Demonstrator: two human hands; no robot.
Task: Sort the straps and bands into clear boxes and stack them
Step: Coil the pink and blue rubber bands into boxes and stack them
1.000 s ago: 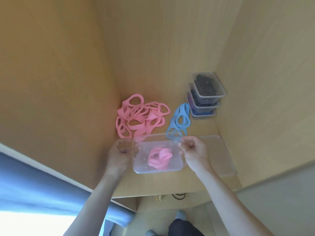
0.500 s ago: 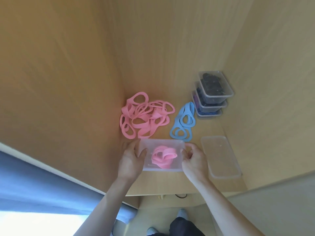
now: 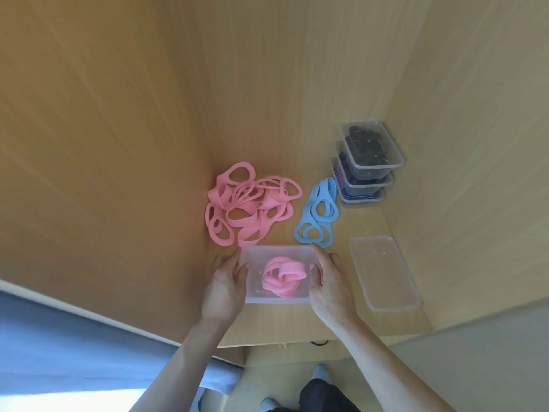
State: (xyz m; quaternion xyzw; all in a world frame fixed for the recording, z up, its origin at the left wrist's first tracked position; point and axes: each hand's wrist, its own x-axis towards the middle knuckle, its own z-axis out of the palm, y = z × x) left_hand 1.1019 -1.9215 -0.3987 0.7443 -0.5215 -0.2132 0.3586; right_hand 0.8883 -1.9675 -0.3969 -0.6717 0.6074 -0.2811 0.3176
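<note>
Gripping clear rectangular plastic box point(image 3: 252, 254) by both short ends. Left hand point(image 3: 225, 282) wrapped on the left end, thumb hooked over the top edge, fingers run along the far-left corner. Right hand point(image 3: 330, 282) mirrored on the right end, thumb over the top, index finger stretched to the far-right corner. Neither hand wide open, both closed on the box.

Sitting flat on light wooden surface point(image 3: 352, 223), near the front edge, left of centre, close to the left wall. Holding one coiled pink band point(image 3: 283, 276) inside, roughly mid-box. Cannot tell whether a lid is on.

Just behind the box, heaped against the left wall: tangled pile of pink loop bands point(image 3: 249, 203), nearest loops almost at the box's far edge. Right of that, apart from it: small bunch of light-blue loop bands point(image 3: 317, 215), near end just beside the right index fingertip.

Along the right edge toward the front: empty clear plastic container point(image 3: 384, 273), apart from the right hand.

In the back-right corner: stack of three clear boxes point(image 3: 368, 165), dark contents in the top two, blue-striped straps in the bottom one.
</note>
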